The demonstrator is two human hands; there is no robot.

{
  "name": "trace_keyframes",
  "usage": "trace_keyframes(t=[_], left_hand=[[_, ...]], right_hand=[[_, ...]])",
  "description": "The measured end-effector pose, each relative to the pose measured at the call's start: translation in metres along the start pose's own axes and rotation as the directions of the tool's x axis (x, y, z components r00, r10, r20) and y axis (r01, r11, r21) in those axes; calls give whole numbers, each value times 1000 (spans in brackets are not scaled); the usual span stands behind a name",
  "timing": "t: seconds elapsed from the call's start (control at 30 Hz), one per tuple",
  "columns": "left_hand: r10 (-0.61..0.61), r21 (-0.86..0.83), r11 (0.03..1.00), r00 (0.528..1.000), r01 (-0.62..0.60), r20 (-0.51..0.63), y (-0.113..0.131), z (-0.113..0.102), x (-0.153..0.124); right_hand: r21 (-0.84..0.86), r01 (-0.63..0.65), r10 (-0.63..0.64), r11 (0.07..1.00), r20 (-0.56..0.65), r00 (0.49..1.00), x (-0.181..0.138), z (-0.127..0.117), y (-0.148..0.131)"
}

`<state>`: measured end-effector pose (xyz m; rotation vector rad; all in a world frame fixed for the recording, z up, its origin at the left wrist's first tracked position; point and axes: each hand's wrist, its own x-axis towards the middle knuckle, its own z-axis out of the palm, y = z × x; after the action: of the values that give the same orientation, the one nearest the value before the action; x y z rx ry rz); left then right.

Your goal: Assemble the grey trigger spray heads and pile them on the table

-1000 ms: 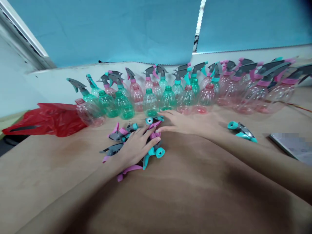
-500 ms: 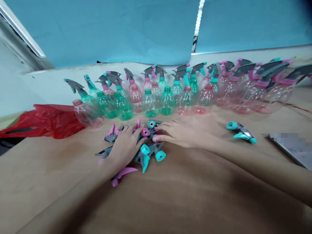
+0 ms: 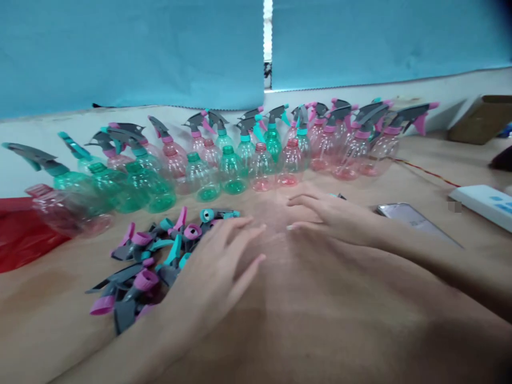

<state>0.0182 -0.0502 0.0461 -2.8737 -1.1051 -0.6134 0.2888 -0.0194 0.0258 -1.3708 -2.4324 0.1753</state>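
My left hand is over the right side of a heap of loose trigger spray heads, its fingers apart and nothing held in them. The heads are grey with pink or turquoise collars and triggers; my hand and forearm hide some of them. Farther right, my right hand reaches in low over the table, fingers spread and holding nothing. Just behind it, a bit of another grey and turquoise spray head shows; the rest is covered by the hand.
Along the wall stand several clear bottles, some with spray heads fitted, others open-necked like this green one. A red plastic bag lies at left. To the right are a phone, a white power strip, a thin cord and a brown box.
My view has turned to the right. Both hands have left the middle of the heap, and my right hand has moved right to the separate spray head. More of the heap shows.
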Motion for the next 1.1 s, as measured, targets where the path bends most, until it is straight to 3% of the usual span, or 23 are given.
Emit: trace_keyframes(t=[0.2, 0.37, 0.47, 0.53, 0.63, 0.7, 0.77, 0.87, 1.1], left_hand=[[175, -242, 959, 981, -150, 82, 41, 36, 13], [178, -402, 907, 980, -128, 90, 51, 61, 21], [84, -481, 876, 993, -35, 81, 47, 69, 23], [-49, -529, 845, 997, 76, 65, 43, 73, 23], [-287, -619, 750, 958, 236, 17, 35, 77, 18], [-369, -667, 697, 929, 265, -17, 30, 78, 14], [-352, -684, 696, 934, 220, -57, 27, 78, 11], [-232, -650, 751, 968, 115, -97, 25, 75, 10], [-113, -487, 873, 966, -14, -231, 20, 66, 9]], right_hand=[[-101, -217, 205, 971, -118, 972, -39, -4, 87], [-98, -217, 212, 971, -62, 975, -23, 5, 107], [-63, -184, 179, 981, -81, 981, -15, 6, 89], [-22, -147, 144, 989, -117, 983, -17, 3, 66], [72, -79, 91, 994, -189, 978, -29, 0, 23], [132, -43, 70, 990, -201, 977, -37, -1, -4], [274, 11, 43, 962, -191, 981, -43, 0, -24], [394, 105, -37, 913, -177, 984, -45, 5, -38], [407, 39, 68, 913, -244, 967, -37, 19, -46]])
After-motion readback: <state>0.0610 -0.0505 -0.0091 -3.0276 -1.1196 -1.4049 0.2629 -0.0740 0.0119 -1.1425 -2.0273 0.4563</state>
